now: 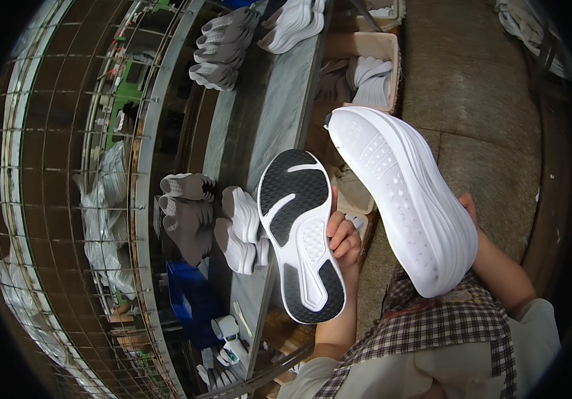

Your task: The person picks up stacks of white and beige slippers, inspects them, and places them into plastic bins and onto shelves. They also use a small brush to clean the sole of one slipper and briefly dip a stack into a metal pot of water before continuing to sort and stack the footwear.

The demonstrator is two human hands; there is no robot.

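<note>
My left hand (343,238) grips a shoe sole (312,241) by its right edge. Its tread faces me: white, with dark textured patches at toe and heel. In my right hand (468,207) is a second white shoe sole (399,199), toe up and to the left. Its wavy layered side wall and a pale, dimpled face are showing. Most of that hand is hidden behind the sole; only a little shows at the right edge. Both soles are held up, slightly apart, over the right side of the bench.
A long grey metal bench (279,86) runs along the left, with grey soles (189,216) and white-and-grey soles (239,229) on it. Blue bin (193,302) and white cup (225,326) sit nearer. Wire mesh (53,166) stands left. A tub (395,73) holds more soles beyond the bench.
</note>
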